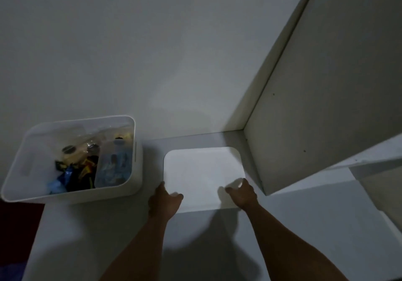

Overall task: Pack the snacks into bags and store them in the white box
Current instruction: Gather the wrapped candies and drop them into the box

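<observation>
An open white box [137,165] stands on the white surface at the left. Inside it lie clear bags of snacks [113,163] with blue, yellow and dark wrappers. To its right a flat white lid [202,169] with rounded corners lies on the surface. My left hand [164,202] grips the lid's near left edge, thumb on top. My right hand [242,193] grips the near right edge the same way. Both forearms reach in from the bottom of the frame.
A white wall [152,52] rises behind the box and lid. A white cabinet side panel [315,106] stands upright just right of the lid. The white surface [87,237] extends toward me; a dark red area [17,226] lies past its left edge.
</observation>
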Demonstrator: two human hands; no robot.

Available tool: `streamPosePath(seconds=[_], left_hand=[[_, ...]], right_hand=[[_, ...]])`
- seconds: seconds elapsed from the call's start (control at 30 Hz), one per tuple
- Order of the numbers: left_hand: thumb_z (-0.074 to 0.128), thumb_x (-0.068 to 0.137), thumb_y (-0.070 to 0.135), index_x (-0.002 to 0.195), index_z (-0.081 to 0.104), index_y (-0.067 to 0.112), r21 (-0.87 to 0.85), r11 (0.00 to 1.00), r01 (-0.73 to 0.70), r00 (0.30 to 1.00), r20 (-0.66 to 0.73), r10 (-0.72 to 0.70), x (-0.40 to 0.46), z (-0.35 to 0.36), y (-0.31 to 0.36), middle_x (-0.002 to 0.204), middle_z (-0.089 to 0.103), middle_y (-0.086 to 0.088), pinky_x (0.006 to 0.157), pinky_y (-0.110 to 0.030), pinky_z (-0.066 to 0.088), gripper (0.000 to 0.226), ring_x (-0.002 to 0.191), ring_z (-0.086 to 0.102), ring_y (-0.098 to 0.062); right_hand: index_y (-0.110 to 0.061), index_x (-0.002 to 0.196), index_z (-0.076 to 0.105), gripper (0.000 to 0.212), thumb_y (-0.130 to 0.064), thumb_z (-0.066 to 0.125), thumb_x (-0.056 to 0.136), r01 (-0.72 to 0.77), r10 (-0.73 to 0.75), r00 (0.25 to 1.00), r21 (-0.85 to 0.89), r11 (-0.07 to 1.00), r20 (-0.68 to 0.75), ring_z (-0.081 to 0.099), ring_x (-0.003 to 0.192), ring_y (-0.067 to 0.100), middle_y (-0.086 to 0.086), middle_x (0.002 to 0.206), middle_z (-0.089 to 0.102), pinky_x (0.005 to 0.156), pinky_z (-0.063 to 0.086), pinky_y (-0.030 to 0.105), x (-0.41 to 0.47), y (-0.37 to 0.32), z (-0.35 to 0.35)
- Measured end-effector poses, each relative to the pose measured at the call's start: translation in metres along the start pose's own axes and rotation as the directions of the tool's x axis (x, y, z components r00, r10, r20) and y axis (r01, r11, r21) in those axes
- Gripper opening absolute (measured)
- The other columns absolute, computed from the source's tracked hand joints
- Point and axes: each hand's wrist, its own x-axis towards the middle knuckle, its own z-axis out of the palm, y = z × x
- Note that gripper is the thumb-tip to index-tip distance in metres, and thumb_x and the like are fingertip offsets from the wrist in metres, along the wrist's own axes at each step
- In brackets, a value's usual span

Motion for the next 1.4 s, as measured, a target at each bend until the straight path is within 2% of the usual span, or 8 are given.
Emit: streamPosePath(seconds=[0.2, 0.33, 0.43, 0.63, 0.93, 1.07, 1.17, 1.4], left_hand=[[0.075, 0.066, 0.042, 0.135, 0.049, 0.012, -0.352, 0.927, 0.131, 0.975, -0.123, -0.185, 0.007, 0.015, 0.005, 0.13, 0.06, -0.018, 0.094, -0.047, 0.053, 0.08, 0.115, 0.058, -0.041], [0.065, 0.062, 0.041, 0.086, 0.071, 0.005, -0.408, 0.909, 0.089, 0.993, -0.032, -0.111, -0.004, 0.002, 0.014, 0.087, 0.07, -0.014, 0.08, -0.039, 0.054, 0.044, 0.088, 0.067, -0.032], [0.066, 0.082, 0.028, 0.1, 0.074, 0.003, -0.353, 0.931, -0.097, 0.987, -0.153, 0.045, -0.034, -0.017, 0.048, 0.095, 0.073, -0.01, 0.073, -0.031, 0.054, 0.031, 0.093, 0.071, -0.03], [0.056, 0.095, 0.016, 0.144, 0.05, 0.01, -0.3, 0.859, -0.415, 0.862, -0.43, 0.267, -0.073, -0.107, 0.097, 0.144, 0.043, -0.01, 0.103, -0.035, 0.045, 0.05, 0.124, 0.055, -0.031], [0.054, 0.093, 0.017, 0.118, 0.072, 0.005, -0.375, 0.86, -0.347, 0.828, -0.554, 0.092, -0.038, -0.271, 0.007, 0.118, 0.071, -0.018, 0.08, -0.03, 0.042, 0.033, 0.106, 0.065, -0.037], [0.056, 0.088, 0.03, 0.114, 0.073, 0.018, -0.365, 0.903, -0.227, 0.808, -0.589, -0.035, -0.01, -0.318, -0.05, 0.117, 0.069, -0.015, 0.097, -0.045, 0.042, 0.033, 0.11, 0.061, -0.041], [0.055, 0.085, 0.032, 0.117, 0.072, 0.023, -0.371, 0.909, -0.192, 0.806, -0.588, -0.069, 0.008, -0.341, -0.073, 0.123, 0.068, -0.012, 0.108, -0.052, 0.037, 0.037, 0.114, 0.058, -0.042], [0.042, 0.077, 0.021, 0.107, 0.071, 0.004, -0.356, 0.875, -0.329, 0.823, -0.563, 0.08, 0.038, -0.346, -0.117, 0.1, 0.071, -0.019, 0.078, -0.042, 0.051, 0.045, 0.093, 0.063, -0.041]], right_hand=[[-0.015, 0.154, 0.036, 0.08, -0.048, 0.069, 0.09, -0.09, 0.096, 0.994, 0.105, 0.99, -0.055, 0.043, 0.136, 0.045, 0.025, 0.151, 0.039, 0.11, 0.039, 0.047, 0.008, 0.024, -0.006], [-0.005, 0.144, 0.055, 0.056, -0.031, 0.066, 0.095, -0.073, 0.106, 0.981, 0.201, 0.977, -0.162, 0.055, 0.128, 0.043, 0.024, 0.14, 0.059, 0.106, 0.045, 0.045, 0.001, 0.035, -0.027], [0.001, 0.135, 0.061, 0.053, -0.034, 0.063, 0.095, -0.032, 0.088, 0.973, 0.255, 0.966, -0.212, 0.057, 0.125, 0.046, 0.026, 0.134, 0.063, 0.105, 0.044, 0.045, -0.018, 0.022, -0.046], [0.006, 0.11, 0.072, 0.037, -0.026, 0.062, 0.095, 0.178, -0.044, 0.956, 0.452, 0.874, -0.291, 0.066, 0.096, 0.04, 0.019, 0.098, 0.068, 0.088, 0.057, 0.05, -0.065, -0.059, -0.056], [-0.01, 0.108, 0.074, 0.021, -0.013, 0.058, 0.095, 0.386, -0.27, 0.92, 0.54, 0.747, -0.284, 0.063, 0.068, 0.021, 0.01, 0.09, 0.07, 0.046, 0.051, 0.028, -0.142, -0.194, 0.03], [-0.004, 0.116, 0.075, 0.031, -0.011, 0.059, 0.091, 0.385, -0.327, 0.923, 0.534, 0.753, -0.203, 0.071, 0.095, 0.033, 0.011, 0.1, 0.074, 0.081, 0.061, 0.05, -0.157, -0.235, 0.092], [-0.004, 0.118, 0.072, 0.03, -0.007, 0.057, 0.092, 0.362, -0.313, 0.932, 0.553, 0.75, -0.185, 0.068, 0.1, 0.03, 0.013, 0.11, 0.073, 0.092, 0.057, 0.043, -0.166, -0.251, 0.13], [-0.011, 0.13, 0.066, 0.035, -0.011, 0.052, 0.097, 0.351, -0.271, 0.936, 0.549, 0.759, -0.224, 0.063, 0.115, 0.033, 0.012, 0.123, 0.069, 0.104, 0.052, 0.048, -0.173, -0.264, 0.172]])
